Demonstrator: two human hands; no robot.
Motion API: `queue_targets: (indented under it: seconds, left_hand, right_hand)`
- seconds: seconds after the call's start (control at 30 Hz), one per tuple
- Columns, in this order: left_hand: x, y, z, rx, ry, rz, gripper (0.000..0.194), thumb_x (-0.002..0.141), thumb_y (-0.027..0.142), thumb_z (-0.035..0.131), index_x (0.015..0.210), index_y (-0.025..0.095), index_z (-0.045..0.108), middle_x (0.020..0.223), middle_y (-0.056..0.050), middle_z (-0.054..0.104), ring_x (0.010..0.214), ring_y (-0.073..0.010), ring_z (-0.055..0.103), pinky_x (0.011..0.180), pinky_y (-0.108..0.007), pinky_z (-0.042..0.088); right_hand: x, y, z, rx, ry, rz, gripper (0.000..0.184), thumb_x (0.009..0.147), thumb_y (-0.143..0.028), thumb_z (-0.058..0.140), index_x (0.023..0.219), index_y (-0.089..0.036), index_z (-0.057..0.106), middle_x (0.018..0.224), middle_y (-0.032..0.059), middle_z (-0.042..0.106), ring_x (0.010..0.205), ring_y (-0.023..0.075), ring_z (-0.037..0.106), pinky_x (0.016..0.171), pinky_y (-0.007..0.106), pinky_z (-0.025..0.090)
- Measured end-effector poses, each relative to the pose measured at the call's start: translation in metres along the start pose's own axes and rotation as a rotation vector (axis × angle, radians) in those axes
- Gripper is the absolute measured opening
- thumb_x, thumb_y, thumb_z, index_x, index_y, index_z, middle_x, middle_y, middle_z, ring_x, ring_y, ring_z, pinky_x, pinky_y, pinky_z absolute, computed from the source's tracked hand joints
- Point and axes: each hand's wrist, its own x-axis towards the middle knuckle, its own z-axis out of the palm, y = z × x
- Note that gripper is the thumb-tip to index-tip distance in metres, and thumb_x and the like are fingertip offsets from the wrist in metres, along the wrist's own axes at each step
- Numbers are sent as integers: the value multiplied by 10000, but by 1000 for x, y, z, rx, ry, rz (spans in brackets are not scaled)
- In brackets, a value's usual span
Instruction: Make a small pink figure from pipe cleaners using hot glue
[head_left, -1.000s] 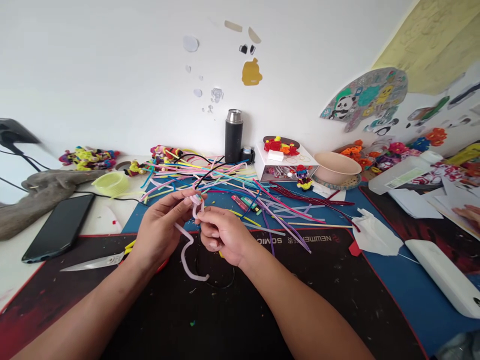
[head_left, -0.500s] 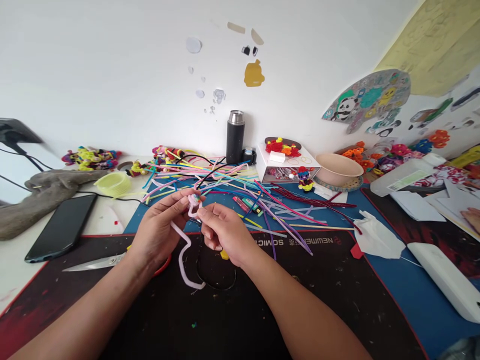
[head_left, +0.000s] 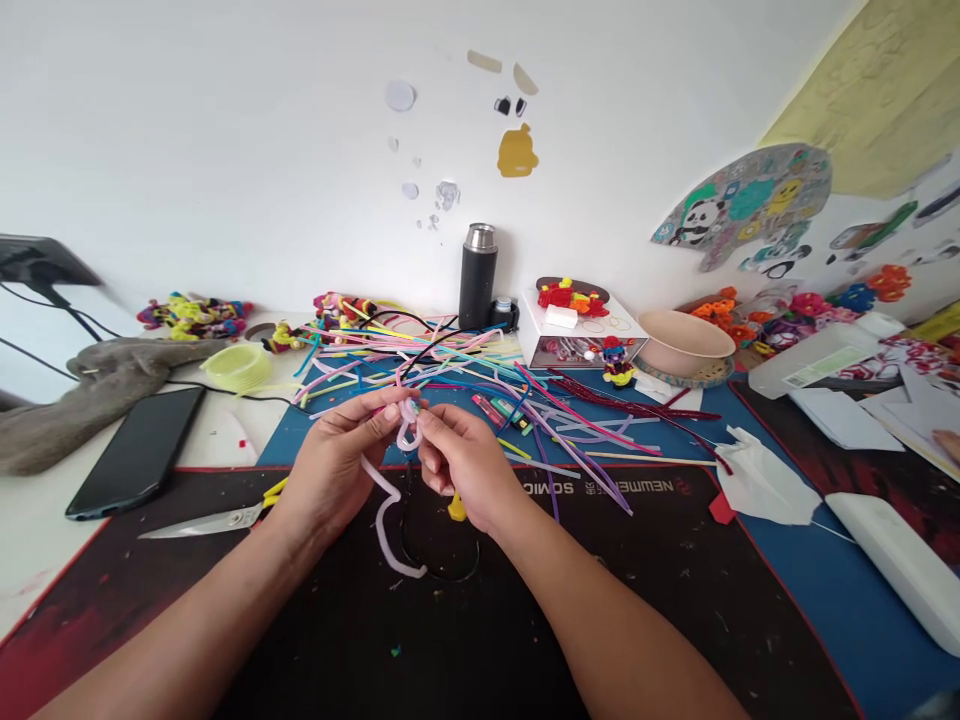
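Lilac stem [head_left: 381, 524], one, looped above the black mat [head_left: 487, 640], tail trailing below, pinched in the fingertips of left hand [head_left: 334, 455] and right hand [head_left: 469, 462]; step, seemingly, loop-shaping, calling for a steady left hold and careful right-hand bending.

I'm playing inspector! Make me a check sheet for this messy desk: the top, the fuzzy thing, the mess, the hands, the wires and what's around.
Surface: black mat, with a small green scrap on it.
Job's things: pale lilac pipe cleaner, looped near one end, the rest dangling.
Clutter: scissors, phone, heap of coloured stems.
Hands: left hand and right hand both pinch the pipe cleaner between their fingers.
Cables: black cable at far left.
Surroundings: white wall with stickers; black flask before it.
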Motion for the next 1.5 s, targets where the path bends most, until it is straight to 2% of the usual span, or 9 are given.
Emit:
queue_targets:
  seconds: [0.17,0.33,0.47,0.6,0.67,0.93,1.13,1.33,1.5]
  left_hand:
    - [-3,1,2,42,1,10,367,599,346,1050,902,204,899,932,-90,857,875,-210,746,796,-277,588]
    - [-6,-1,5,124,7,70,356,644,380,1027,924,205,894,988,-106,859,988,-278,762,873,-344,579]
    - [-9,-3,5,138,-32,89,368,710,412,994,1002,218,883,1074,-98,853,1052,-281,755,951,-354,560]
    - [-11,-5,2,211,-58,109,440,795,451,946,1162,233,839,1170,-85,830,1115,-274,731,1008,-355,528]
    - [-11,-6,0,260,-70,111,428,831,471,918,1176,234,825,1173,-81,821,1105,-267,723,1016,-357,519]
    - [-9,-6,1,228,-69,82,298,834,434,901,1004,209,806,1019,-64,795,940,-225,705,869,-307,531]
    - [-10,-4,5,172,-60,27,314,795,429,915,958,202,772,957,-47,758,829,-194,654,695,-267,532]
    - [-13,0,12,73,-25,-55,341,711,395,946,915,199,755,908,-43,728,776,-206,650,581,-268,530]
    - [-11,-1,11,0,-13,-94,301,699,324,949,894,184,768,885,-40,721,765,-195,654,631,-288,572]
  right_hand:
    - [-1,0,1,-22,-9,19,482,842,-664,775,862,-222,584,550,-93,518,387,70,413,389,212,202]
    - [0,-1,2,-61,-2,-12,522,841,-709,771,855,-226,574,556,-89,534,392,73,431,388,211,227]
    - [0,-3,2,-70,28,-33,552,811,-724,793,811,-229,549,539,-90,515,398,73,414,392,216,254]
    - [0,-3,1,-115,47,-68,533,832,-711,783,818,-233,547,512,-95,504,393,78,412,395,219,276]
    - [1,-2,0,-157,58,-89,523,841,-702,777,805,-233,548,505,-93,504,391,79,415,397,221,293]
    - [3,3,-3,-250,61,-126,496,863,-681,761,819,-228,563,564,-83,534,417,86,444,392,225,348]
    - [2,6,-3,-255,48,-161,474,883,-655,760,831,-226,566,607,-80,543,423,78,442,388,217,362]
    - [1,5,-2,-266,53,-172,462,877,-640,782,848,-221,590,620,-77,544,443,84,461,381,208,375]
    - [2,4,-2,-261,52,-179,447,880,-618,791,852,-220,590,635,-73,558,445,81,457,376,205,367]
